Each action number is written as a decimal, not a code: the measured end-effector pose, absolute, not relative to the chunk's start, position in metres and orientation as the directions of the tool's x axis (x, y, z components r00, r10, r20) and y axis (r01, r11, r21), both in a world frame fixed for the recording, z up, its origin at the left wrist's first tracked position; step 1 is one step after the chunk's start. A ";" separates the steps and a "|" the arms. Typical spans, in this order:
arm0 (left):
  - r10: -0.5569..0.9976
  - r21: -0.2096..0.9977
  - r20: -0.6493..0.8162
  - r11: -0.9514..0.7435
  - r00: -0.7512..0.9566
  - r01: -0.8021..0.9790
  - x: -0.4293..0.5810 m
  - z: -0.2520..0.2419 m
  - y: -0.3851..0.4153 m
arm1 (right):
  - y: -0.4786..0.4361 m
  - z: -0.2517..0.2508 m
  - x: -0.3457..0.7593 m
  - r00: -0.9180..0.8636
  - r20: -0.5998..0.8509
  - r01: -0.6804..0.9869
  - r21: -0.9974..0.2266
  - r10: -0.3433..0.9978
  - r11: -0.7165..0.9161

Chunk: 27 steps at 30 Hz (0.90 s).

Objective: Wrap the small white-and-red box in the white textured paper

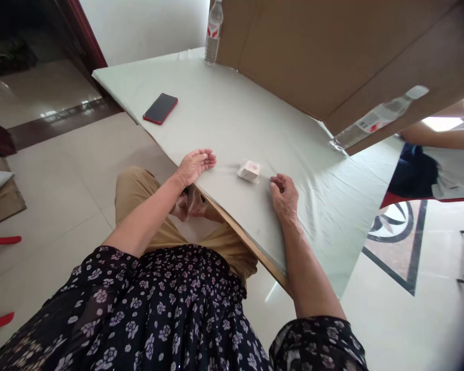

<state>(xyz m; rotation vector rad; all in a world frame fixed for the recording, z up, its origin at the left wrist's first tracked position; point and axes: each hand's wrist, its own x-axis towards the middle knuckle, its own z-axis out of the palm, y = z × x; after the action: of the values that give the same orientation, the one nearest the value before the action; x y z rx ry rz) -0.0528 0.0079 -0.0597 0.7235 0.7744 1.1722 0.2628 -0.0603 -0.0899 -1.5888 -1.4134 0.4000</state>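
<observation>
A small whitish block in clear plastic wrap [250, 170] lies on the pale cloth-covered table [224, 123], between my two hands and touched by neither. My left hand [197, 164] rests at the table's near edge, left of the block, palm turned partly up and fingers stretched out with nothing in them. To the right of the block, my right hand [284, 197] lies on its side on the cloth. Its fingers are loosely bent, the thumb stands apart from them, and no object shows in it.
A phone with a red edge [160, 108] lies at the table's left. Tall brown cardboard [313, 51] stands across the back, with a clear bottle [214, 33] at its left end and another bottle [379, 118] at its right. Another person's arm [433, 135] shows beyond the cardboard.
</observation>
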 end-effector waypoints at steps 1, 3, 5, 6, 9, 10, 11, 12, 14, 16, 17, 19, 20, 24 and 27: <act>0.969 0.823 -0.141 0.228 0.202 -0.520 -0.053 -0.060 0.008 | -0.060 -0.089 0.263 0.279 0.331 0.601 -0.792 0.901 0.105; 0.970 0.818 -0.141 0.225 0.196 -0.529 -0.052 -0.061 0.007 | -0.061 -0.089 0.262 0.273 0.330 0.617 -0.780 0.903 0.099; 0.971 0.812 -0.147 0.226 0.187 -0.538 -0.051 -0.061 0.006 | -0.060 -0.088 0.263 0.268 0.332 0.630 -0.771 0.905 0.096; 0.972 0.808 -0.145 0.224 0.185 -0.545 -0.051 -0.061 0.005 | -0.060 -0.088 0.263 0.266 0.335 0.634 -0.767 0.904 0.098; 0.974 0.798 -0.131 0.214 0.184 -0.564 -0.050 -0.061 0.005 | -0.059 -0.089 0.264 0.257 0.345 0.642 -0.759 0.903 0.108; 0.974 0.796 -0.128 0.213 0.186 -0.567 -0.050 -0.061 0.005 | -0.058 -0.090 0.265 0.255 0.348 0.645 -0.757 0.902 0.110; 0.974 0.795 -0.125 0.211 0.187 -0.568 -0.050 -0.061 0.005 | -0.057 -0.091 0.265 0.253 0.351 0.646 -0.755 0.901 0.112; 0.974 0.796 -0.124 0.210 0.188 -0.568 -0.050 -0.061 0.005 | -0.057 -0.092 0.266 0.254 0.354 0.647 -0.754 0.900 0.114; 0.975 0.800 -0.123 0.208 0.186 -0.563 -0.050 -0.061 0.005 | -0.056 -0.093 0.266 0.260 0.359 0.644 -0.756 0.896 0.115; 0.975 0.804 -0.132 0.211 0.179 -0.555 -0.050 -0.060 0.005 | -0.056 -0.094 0.265 0.267 0.359 0.638 -0.761 0.894 0.115; 0.975 0.806 -0.138 0.213 0.176 -0.552 -0.049 -0.060 0.005 | -0.056 -0.094 0.265 0.269 0.359 0.635 -0.764 0.894 0.116; 0.974 0.809 -0.143 0.216 0.173 -0.547 -0.049 -0.059 0.005 | -0.056 -0.093 0.264 0.270 0.362 0.629 -0.768 0.892 0.121; 0.975 0.810 -0.143 0.216 0.173 -0.545 -0.049 -0.059 0.005 | -0.057 -0.093 0.264 0.269 0.363 0.627 -0.769 0.892 0.124; 0.976 0.821 -0.134 0.205 0.170 -0.533 -0.050 -0.057 0.003 | -0.059 -0.091 0.264 0.266 0.351 0.617 -0.777 0.898 0.121; 0.976 0.836 -0.136 0.206 0.172 -0.509 -0.051 -0.056 0.002 | -0.060 -0.090 0.263 0.276 0.337 0.607 -0.788 0.900 0.108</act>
<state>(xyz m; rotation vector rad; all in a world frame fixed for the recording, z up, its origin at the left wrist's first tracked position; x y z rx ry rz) -0.0512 0.0016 -0.0561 0.7361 0.7927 1.2003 0.2633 -0.0603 -0.0903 -1.5928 -1.4251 0.3865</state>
